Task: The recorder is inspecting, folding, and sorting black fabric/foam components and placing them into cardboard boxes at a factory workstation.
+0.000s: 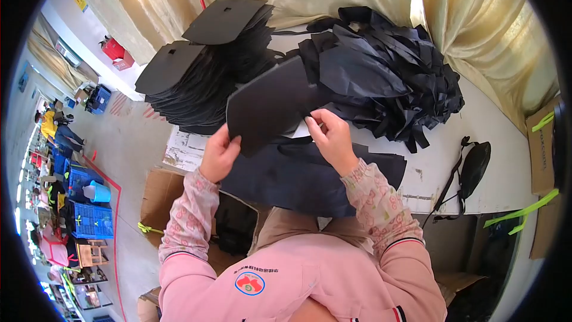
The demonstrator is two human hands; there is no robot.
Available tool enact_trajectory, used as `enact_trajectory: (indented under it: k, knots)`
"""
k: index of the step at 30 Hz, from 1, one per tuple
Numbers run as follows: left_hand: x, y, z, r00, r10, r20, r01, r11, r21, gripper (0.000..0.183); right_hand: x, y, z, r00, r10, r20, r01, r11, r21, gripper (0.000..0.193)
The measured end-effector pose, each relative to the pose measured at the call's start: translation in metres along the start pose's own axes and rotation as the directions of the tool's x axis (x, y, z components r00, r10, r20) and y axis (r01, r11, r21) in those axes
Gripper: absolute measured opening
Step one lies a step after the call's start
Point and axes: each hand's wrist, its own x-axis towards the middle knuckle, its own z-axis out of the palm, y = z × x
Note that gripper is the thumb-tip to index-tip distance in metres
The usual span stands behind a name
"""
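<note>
My left hand [220, 154] grips the lower left corner of a stiff black panel [268, 104], thumb on top. The panel is tilted up over the table, one edge rounded. At its lower right edge, my right hand [332, 140] pinches thumb and forefinger together; the dark material there blends with the pile behind. Flat black fabric pieces [286, 179] lie below both hands along the near table edge, partly overhanging my lap. Beyond the panel on the left rise two stacks of similar black panels [170, 68], the top ones with a small slot.
A heaped pile of black fabric pieces [381, 71] covers the back of the white table [441, 173]. A black pouch with straps [473, 167] lies at the right. Cardboard boxes [159, 200] stand below left and at the right edge. Curtains hang behind; people and blue crates show far left.
</note>
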Motion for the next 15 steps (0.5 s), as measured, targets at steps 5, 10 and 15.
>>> enact_trajectory:
  k: [5,10,15]
  knots:
    - [-0.030,0.002,0.002,0.997,-0.058,0.046,0.061,0.996,-0.064,0.038,-0.001,-0.006,0.005,0.998,0.030,0.047,-0.028,0.999,-0.034,0.014]
    - [-0.037,-0.001,-0.003,0.998,-0.043,0.035,0.045,0.998,-0.053,0.038,-0.013,0.002,0.003,0.997,0.055,0.059,-0.052,0.998,-0.042,0.015]
    - [-0.029,0.027,-0.004,0.975,-0.021,0.222,-0.007,0.992,0.126,0.046,-0.018,-0.001,-0.006,0.995,0.011,0.099,-0.002,0.996,-0.095,0.012]
